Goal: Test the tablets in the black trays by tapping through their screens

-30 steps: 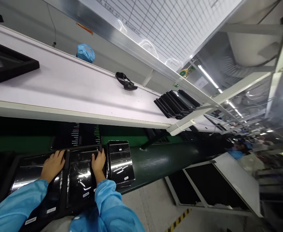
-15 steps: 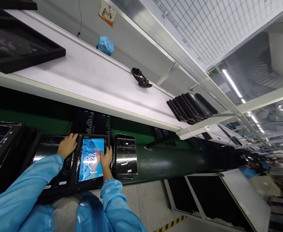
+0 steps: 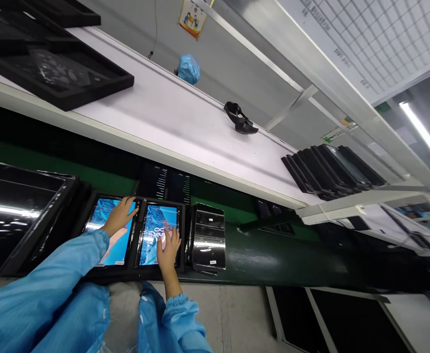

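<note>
Two tablets with lit screens lie side by side in a black tray (image 3: 138,274) in front of me. Over the upper part of the left tablet (image 3: 116,250) is my left hand (image 3: 121,215), palm down, its fingers apart and reaching toward the divider. My right hand (image 3: 168,247) lies over the right tablet (image 3: 150,250), fingers spread on or just above the screen, covering part of the clock digits. Neither hand holds anything. Just right of the tray is a stack of dark, film-covered panels (image 3: 209,238).
More film-wrapped panels (image 3: 19,206) are at the left. A white shelf (image 3: 170,117) runs above the green conveyor belt (image 3: 251,250), bearing black trays (image 3: 100,93), a black strap-like object (image 3: 240,117) and a row of dark devices (image 3: 328,169). Beyond it shows a person's blue cap (image 3: 189,68).
The left tablet's screen, dark before, is lit. My right hand has moved from the right tablet's edge onto its screen area. The view has shifted, so the scene sits farther right.
</note>
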`<act>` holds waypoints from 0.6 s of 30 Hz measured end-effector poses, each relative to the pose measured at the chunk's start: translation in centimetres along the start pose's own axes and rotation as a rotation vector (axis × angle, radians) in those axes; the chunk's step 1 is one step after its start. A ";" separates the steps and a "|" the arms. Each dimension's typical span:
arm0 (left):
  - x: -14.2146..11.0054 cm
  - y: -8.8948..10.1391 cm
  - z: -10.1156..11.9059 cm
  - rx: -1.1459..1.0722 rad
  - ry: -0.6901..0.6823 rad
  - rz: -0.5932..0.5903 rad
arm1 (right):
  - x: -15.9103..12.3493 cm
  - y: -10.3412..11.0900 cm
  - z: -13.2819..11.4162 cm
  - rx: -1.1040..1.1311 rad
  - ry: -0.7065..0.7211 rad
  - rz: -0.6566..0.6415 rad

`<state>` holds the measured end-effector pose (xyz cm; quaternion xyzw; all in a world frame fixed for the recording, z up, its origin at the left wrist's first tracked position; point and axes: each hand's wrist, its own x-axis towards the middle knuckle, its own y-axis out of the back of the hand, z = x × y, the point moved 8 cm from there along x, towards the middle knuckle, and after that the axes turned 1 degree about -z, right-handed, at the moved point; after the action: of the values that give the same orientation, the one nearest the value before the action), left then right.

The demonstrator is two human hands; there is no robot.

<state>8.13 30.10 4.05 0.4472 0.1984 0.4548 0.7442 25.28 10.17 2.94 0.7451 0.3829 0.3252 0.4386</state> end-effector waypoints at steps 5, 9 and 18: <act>-10.8 4.6 -6.6 -0.082 0.158 0.225 | -1.2 -1.8 -5.1 -0.052 0.276 -0.197; -17.9 4.4 -9.7 -0.017 0.232 0.155 | 0.4 0.5 -0.2 -0.148 0.113 -0.137; -6.9 0.1 -2.0 0.106 -0.103 0.011 | -1.4 1.7 0.0 -0.115 0.063 -0.034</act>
<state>3.16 25.19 2.35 0.5099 0.1812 0.4242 0.7261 25.04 8.39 4.29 0.7014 0.3897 0.3628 0.4739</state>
